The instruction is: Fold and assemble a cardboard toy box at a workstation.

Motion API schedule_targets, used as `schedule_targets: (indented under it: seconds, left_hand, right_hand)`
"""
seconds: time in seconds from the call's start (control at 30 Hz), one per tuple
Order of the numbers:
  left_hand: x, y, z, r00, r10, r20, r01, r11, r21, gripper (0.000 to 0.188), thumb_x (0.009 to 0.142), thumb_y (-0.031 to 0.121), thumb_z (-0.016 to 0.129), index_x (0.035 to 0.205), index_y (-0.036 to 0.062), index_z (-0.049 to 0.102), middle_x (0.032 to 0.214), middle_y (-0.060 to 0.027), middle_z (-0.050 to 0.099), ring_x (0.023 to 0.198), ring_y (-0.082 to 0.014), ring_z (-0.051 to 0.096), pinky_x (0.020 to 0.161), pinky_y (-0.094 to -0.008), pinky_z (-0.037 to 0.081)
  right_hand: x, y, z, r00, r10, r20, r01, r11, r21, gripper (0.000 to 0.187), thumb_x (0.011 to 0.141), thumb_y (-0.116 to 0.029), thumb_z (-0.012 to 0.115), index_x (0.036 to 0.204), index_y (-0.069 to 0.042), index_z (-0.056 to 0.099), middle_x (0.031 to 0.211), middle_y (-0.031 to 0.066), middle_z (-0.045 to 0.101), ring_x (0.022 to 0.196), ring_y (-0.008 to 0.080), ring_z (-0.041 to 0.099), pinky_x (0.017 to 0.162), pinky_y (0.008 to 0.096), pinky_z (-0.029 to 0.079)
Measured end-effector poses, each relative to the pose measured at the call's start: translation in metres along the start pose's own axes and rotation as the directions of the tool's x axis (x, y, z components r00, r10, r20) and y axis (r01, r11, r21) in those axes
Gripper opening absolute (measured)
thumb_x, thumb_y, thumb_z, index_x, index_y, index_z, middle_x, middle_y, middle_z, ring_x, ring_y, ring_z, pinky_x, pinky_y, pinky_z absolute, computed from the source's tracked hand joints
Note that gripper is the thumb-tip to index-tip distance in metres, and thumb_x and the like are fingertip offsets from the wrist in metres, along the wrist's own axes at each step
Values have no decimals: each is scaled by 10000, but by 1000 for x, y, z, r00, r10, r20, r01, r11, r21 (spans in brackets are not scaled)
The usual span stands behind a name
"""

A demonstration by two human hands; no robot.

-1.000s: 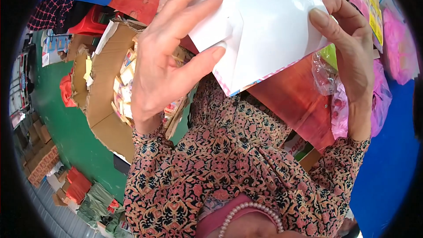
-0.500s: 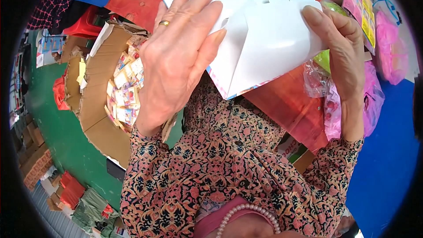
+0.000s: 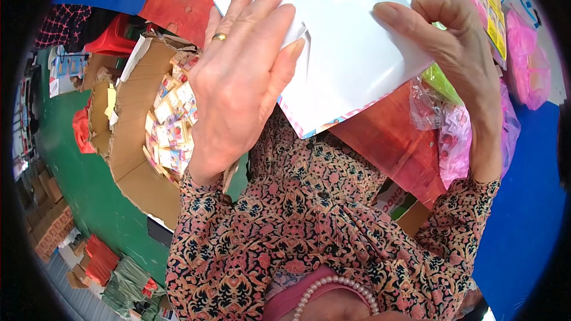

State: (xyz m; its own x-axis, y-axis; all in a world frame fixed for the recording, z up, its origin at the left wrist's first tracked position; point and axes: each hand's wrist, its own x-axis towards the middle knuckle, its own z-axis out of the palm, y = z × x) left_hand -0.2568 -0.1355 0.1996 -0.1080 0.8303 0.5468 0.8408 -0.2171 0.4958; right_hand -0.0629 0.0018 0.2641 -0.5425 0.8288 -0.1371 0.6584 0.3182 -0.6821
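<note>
Green floor (image 3: 83, 166) spreads at the person's left, where a torn cardboard box (image 3: 140, 154) holds many small packets (image 3: 172, 119); a red table (image 3: 386, 142) is under the work. Over this table, between both hands, is the glossy white sheet (image 3: 351, 65), tilted, with one corner pointing to the person's body and a coloured pattern along the lower edge. Left hand (image 3: 238, 77) is laid flat on its left part, fingers stretched and thumb a little apart, beside a small fold. Right hand (image 3: 458, 47) is at the opposite side, its fingers curled and its thumb lying on the white face; both hands are equally near. Whether this thumb pinches or only presses, I cannot tell, because what is behind the sheet is hidden. Its top is cut off by the view, so its long axis is not sure
</note>
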Motion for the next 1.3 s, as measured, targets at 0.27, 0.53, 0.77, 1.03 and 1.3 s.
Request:
schedule_targets:
  seconds: [0.27,0.53,0.77,1.03,1.3]
  left_hand:
    - [5,4,7,1000,24,-14,-24,999,30,243,920,30,576,1142,-54,630,1238,-190,632,1260,-366,529,1056,-437,402]
    - [7,6,8,1000,17,2,-17,998,60,239,935,28,539,1145,-51,619,1260,-191,619,1280,-376,508,1080,-458,365]
    - [12,7,8,1000,14,3,-14,999,33,250,933,13,528,1157,-57,615,1269,-198,612,1283,-379,506,1082,-456,361]
    - [17,14,10,1000,14,5,-14,999,42,270,916,-2,545,1169,-58,621,1264,-205,615,1272,-370,519,1077,-447,371]
    - [22,19,9,999,11,53,-14,997,74,276,901,1,571,1167,-51,628,1272,-200,612,1281,-364,512,1086,-451,358]
  right_hand:
    - [1,10,-1,995,-88,-40,82,988,-132,363,833,-372,752,753,-24,684,648,-5,635,588,48,579,558,245,425]
    - [-8,41,-4,983,-178,-35,158,745,648,230,852,-179,746,678,-84,630,705,-72,594,679,3,520,650,194,409]
    - [-3,68,-17,856,-507,103,380,751,540,365,692,-431,809,724,-90,682,957,102,691,1149,309,491,997,464,317]
    - [-2,68,-28,728,-669,153,563,710,424,290,630,-199,849,865,-58,755,1039,86,711,1141,299,514,1039,465,321]
    - [-3,74,-31,724,-673,152,596,721,354,202,684,-242,813,791,-87,739,1033,115,711,1149,305,518,1020,466,327]
